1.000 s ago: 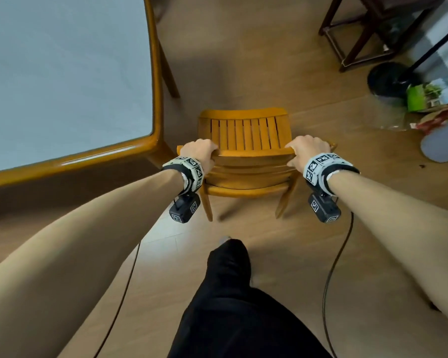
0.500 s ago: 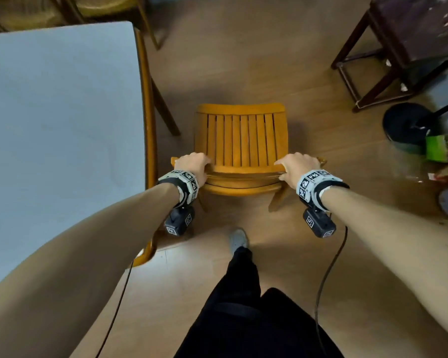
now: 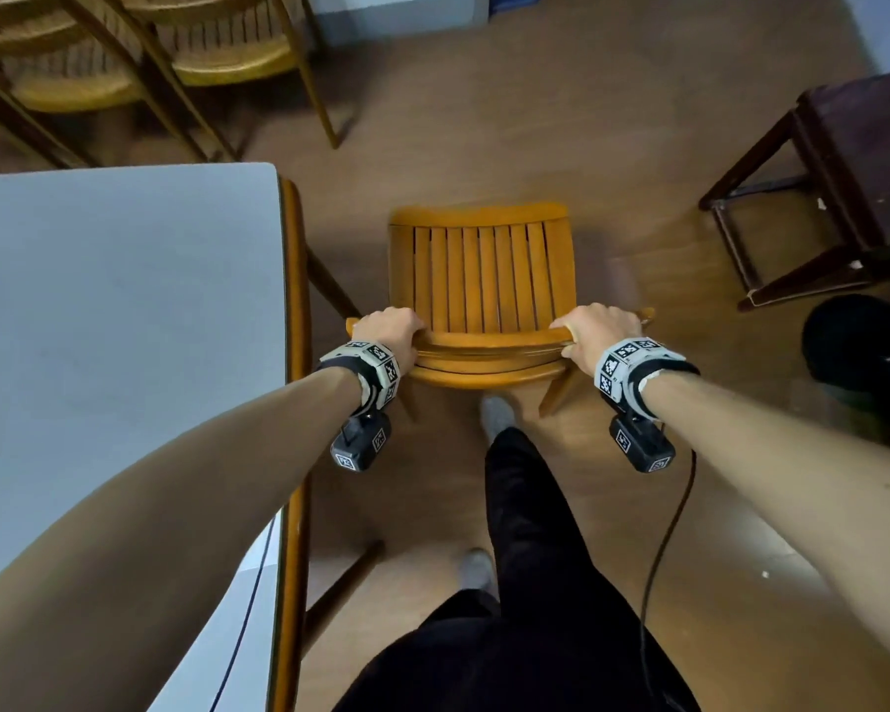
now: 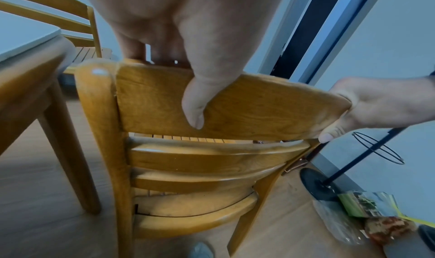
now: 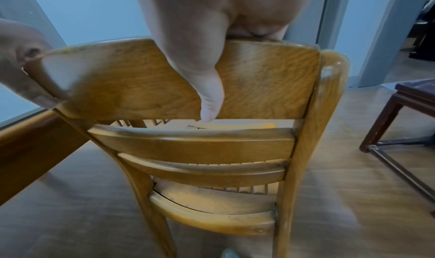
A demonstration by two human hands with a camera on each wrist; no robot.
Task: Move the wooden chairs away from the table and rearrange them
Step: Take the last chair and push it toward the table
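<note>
A wooden chair (image 3: 484,269) with a slatted seat stands on the floor just right of the table (image 3: 124,321), which has a pale top and a wooden rim. My left hand (image 3: 387,328) grips the left end of the chair's top back rail (image 4: 247,102), thumb down the near face and fingers over the far side. My right hand (image 3: 594,328) grips the right end of the same rail (image 5: 259,79) the same way. Both hands show in each wrist view. Several more wooden chairs (image 3: 176,59) stand beyond the table's far end.
A dark wooden stool (image 3: 843,187) stands at the right. A black round stand base (image 3: 859,341) and bags (image 4: 367,217) lie on the floor at the far right. My legs and feet (image 3: 497,416) are right behind the chair. Wood floor lies open ahead of it.
The chair has moved forward along the table's right side with both hands still on its back rail. The far chairs and the table's far end have come into view.
</note>
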